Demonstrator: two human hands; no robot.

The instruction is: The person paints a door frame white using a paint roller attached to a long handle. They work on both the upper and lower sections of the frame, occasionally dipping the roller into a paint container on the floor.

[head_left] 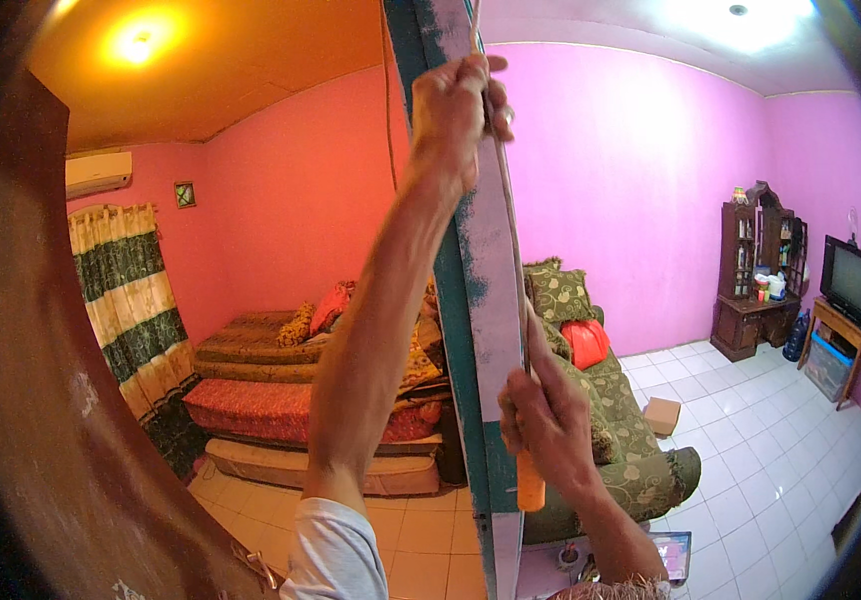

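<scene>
A narrow wall end with a teal door frame [451, 290] stands upright in front of me, its pale purple face patchy with teal paint. High on it my left hand [456, 110] is closed round a thin, pale cord or cable [511, 215] that runs down along the edge. Lower down, my right hand [551, 415] is closed on a tool with an orange handle [531, 485], which sticks out below the fist. The fingers hide the tool's upper part, so its kind is unclear. The cable reaches down to this right hand.
To the left, a brown door [61, 380] stands beside a room with stacked mattresses [301, 410] and a striped curtain [131, 300]. On the right are a green patterned sofa [641, 460], a cardboard box [663, 417], a dark wooden cabinet [741, 320] and a television [849, 282].
</scene>
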